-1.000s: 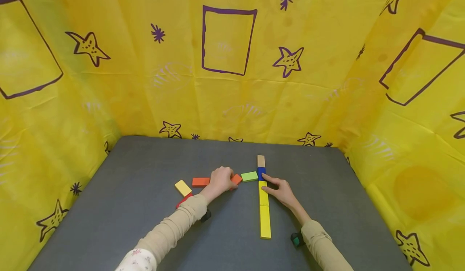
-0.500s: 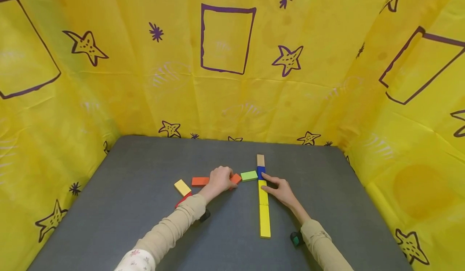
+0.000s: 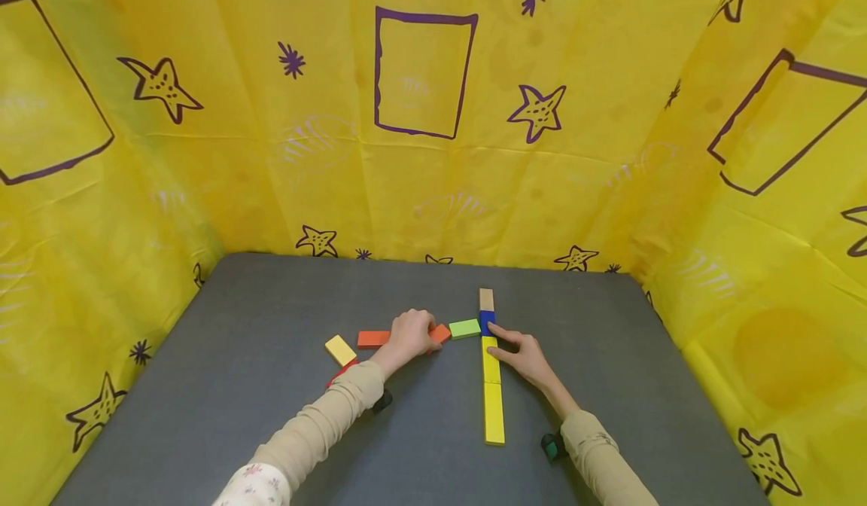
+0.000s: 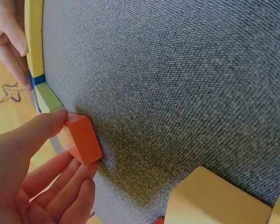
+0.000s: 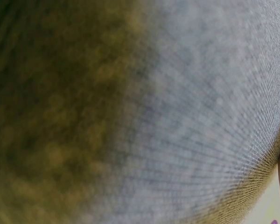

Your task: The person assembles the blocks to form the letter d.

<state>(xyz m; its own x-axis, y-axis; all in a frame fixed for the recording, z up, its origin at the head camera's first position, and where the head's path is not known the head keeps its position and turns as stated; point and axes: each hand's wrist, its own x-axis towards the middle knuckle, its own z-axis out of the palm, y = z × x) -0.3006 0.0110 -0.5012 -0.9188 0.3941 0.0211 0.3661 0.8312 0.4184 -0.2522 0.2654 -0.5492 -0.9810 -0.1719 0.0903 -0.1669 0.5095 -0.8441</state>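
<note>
My left hand (image 3: pixel 409 334) pinches an orange block (image 3: pixel 440 333) on the dark cloth; the left wrist view shows the thumb on one end and fingers under the other. A light green block (image 3: pixel 464 329) lies between it and a straight column: a plain wood block (image 3: pixel 486 300), a blue block (image 3: pixel 487 323), a yellow block (image 3: pixel 491 370) and another yellow block (image 3: pixel 494 414). From the right, my right hand (image 3: pixel 530 360) touches the column with extended fingers, index at the blue block and thumb at the upper yellow one. The right wrist view shows mostly blurred cloth.
Left of the held block lies another orange block (image 3: pixel 372 339), partly behind the left hand. A pale yellow block (image 3: pixel 341 351) and a red block (image 3: pixel 342 373) lie farther left, the red one partly under the sleeve. Yellow patterned curtains (image 3: pixel 427 190) enclose the dark table (image 3: pixel 284 288).
</note>
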